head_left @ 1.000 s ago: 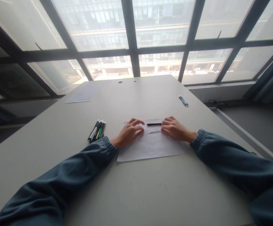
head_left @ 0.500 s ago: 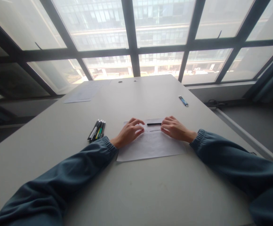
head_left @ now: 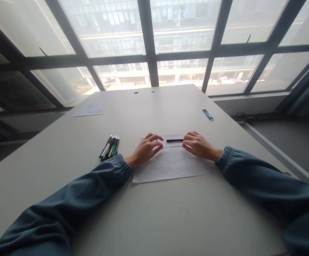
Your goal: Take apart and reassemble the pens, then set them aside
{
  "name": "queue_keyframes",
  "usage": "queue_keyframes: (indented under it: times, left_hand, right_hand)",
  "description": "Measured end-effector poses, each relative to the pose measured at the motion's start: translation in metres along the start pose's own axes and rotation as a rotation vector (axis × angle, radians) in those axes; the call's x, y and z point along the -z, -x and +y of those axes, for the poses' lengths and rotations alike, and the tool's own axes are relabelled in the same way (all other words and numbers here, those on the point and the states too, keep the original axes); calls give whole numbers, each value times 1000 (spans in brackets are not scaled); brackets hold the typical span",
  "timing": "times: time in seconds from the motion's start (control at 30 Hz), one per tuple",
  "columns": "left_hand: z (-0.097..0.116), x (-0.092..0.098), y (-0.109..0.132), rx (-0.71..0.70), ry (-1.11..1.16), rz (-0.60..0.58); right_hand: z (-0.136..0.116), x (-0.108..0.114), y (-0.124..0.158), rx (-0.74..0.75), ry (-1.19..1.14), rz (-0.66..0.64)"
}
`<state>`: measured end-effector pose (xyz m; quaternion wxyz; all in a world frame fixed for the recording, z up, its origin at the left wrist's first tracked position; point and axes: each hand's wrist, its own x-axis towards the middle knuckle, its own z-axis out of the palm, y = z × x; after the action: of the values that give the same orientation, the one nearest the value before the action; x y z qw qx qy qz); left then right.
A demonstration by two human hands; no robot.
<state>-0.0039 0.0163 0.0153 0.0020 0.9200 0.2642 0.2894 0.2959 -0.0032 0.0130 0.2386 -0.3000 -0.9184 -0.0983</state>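
Note:
A sheet of white paper (head_left: 170,165) lies on the table beneath both hands. A thin dark rod, like a pen refill (head_left: 175,146), stretches level between the hands, just above the paper. My left hand (head_left: 148,148) is curled, its thumb tip at the rod's pale left end. My right hand (head_left: 198,145) pinches the right end between thumb and fingers. Just beyond the rod is a black pen barrel (head_left: 174,140); its right end disappears behind my right fingers, so whether they grip it is hidden.
Several black pens (head_left: 109,147), some with coloured labels, lie bunched left of the paper. Blue pens (head_left: 207,113) rest near the table's right edge. More paper sheets (head_left: 93,105) lie at the far left. Small round dark item (head_left: 136,92) sits at the back, before the windows.
The thin refill has shifted slightly away from me, nearer the black barrel, and both thumbs have moved with it. Arms and the other pens stay put.

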Motion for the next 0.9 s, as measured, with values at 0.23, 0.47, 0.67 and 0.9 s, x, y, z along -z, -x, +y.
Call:
queue_keyframes:
  times: [0.23,0.47,0.67,0.9]
  left_hand:
    - [1,1,-1,7,1,2]
    - [2,0,-1,12,11,-4]
    - [5,4,-3,16,11,9]
    - [5,4,-3,48,-5,41]
  right_hand:
    - [-1,1,0,1,-16,9]
    - [-2,0,0,6,16,-3]
    - [-12,6,-5,4,100,-53]
    - [-16,7,-6,-1,129,-63]
